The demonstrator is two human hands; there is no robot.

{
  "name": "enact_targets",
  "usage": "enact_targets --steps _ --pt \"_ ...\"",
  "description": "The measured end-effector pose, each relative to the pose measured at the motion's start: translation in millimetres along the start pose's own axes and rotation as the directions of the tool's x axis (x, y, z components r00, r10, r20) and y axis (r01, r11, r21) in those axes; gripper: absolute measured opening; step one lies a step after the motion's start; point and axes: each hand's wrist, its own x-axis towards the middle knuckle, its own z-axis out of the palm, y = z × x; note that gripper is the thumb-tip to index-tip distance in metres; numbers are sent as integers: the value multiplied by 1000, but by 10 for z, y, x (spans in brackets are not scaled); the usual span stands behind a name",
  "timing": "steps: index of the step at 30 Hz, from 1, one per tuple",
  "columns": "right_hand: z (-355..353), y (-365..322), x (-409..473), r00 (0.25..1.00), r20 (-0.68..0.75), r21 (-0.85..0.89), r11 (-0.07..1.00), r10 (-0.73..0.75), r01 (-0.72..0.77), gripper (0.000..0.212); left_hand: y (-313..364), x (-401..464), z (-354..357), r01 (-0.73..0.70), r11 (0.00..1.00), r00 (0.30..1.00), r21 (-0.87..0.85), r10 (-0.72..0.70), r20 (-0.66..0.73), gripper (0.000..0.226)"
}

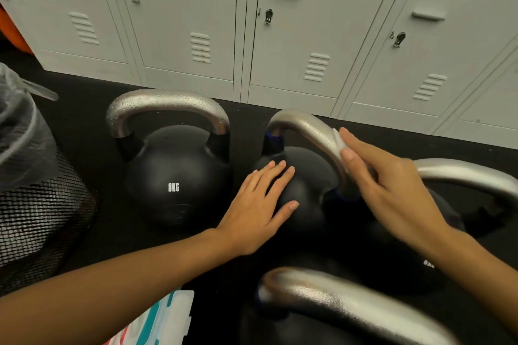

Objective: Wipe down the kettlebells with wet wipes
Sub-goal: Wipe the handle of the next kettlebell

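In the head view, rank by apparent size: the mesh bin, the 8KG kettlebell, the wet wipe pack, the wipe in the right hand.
1. Mesh bin, cropped
2. 8KG kettlebell; similar, order unsure
3. Wet wipe pack, partly out of frame
4. Wipe, mostly hidden

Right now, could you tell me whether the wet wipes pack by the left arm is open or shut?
Open: the wet wipes pack has its white plastic lid flipped up.

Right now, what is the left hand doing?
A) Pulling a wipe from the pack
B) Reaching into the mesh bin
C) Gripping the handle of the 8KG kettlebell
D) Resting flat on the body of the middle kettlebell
D: the left hand lies with straight fingers on the middle kettlebell body, while the right hand rubs a wet wipe on its handle.
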Motion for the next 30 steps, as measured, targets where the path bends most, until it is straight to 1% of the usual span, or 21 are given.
enact_targets --steps 3,5,6,8,11,13,15,17,19,21,23,24,25,27,28,29,30 --pt "-3 -94 285 994 100 -55 998 46 -40 37 -1 4 -11 -1 1000 1000 -6 1 7 62" --pt "4 -152 532 974 170 -55 989 147 -140 42 1 9 -25 -3 1000 1000 -12 3 9 62" --pt "15 -183 649 955 206 -16 977 211 -212 42 3 9 -33 -5 1000 1000 -12 5 7 62" --pt "47 -219 872 902 288 92 928 321 -360 38 10 4 -42 -6 1000 1000 -11 6 3 62" --pt "89 -279 1159 806 423 153 844 414 -515 21 11 -3 -38 -6 1000 1000 -16 6 -2 62" --pt "116 -337 1309 733 515 147 796 445 -587 16 6 -2 -30 -8 1000 1000 -16 8 -8 62" --pt "160 -390 1435 672 561 70 782 483 -619 15 3 0 -23 -8 1000 1000 -15 8 -11 61" --pt "238 -426 1555 629 582 -8 778 515 -629 16 -3 1 -20 -9 1000 1000 -17 8 -18 61" --pt "323 -477 1626 591 593 -106 781 546 -616 22 -8 2 -17 -7 1000 1000 -22 7 -15 61" --pt "409 -527 1657 578 576 -210 788 578 -579 24 -15 3 -8 -7 1000 1000 -23 7 -8 61" --pt "499 -563 1665 605 554 -258 809 572 -529 21 -20 3 -3 -10 1000 1000 -28 9 -13 61" --pt "538 -576 1671 638 548 -291 839 541 -460 19 -19 2 -3 -8 999 1000 -32 8 -10 61" --pt "552 -582 1668 679 547 -338 871 490 -356 20 -18 1 -8 -8 999 1000 -37 8 -5 61" --pt "525 -586 1643 750 548 -384 908 372 -169 26 -17 2 -19 -8 999 1000 -51 8 -2 61" --pt "481 -573 1630 761 552 -378 916 341 -136 26 -14 2 -22 -10 998 1000 -55 10 -3 61" --pt "420 -549 1620 756 560 -344 925 340 -161 26 -11 2 -27 -12 998 1000 -55 12 -5 61" --pt "358 -519 1613 737 572 -294 929 359 -225 25 -11 2 -29 -14 999 1000 -52 13 -10 60"
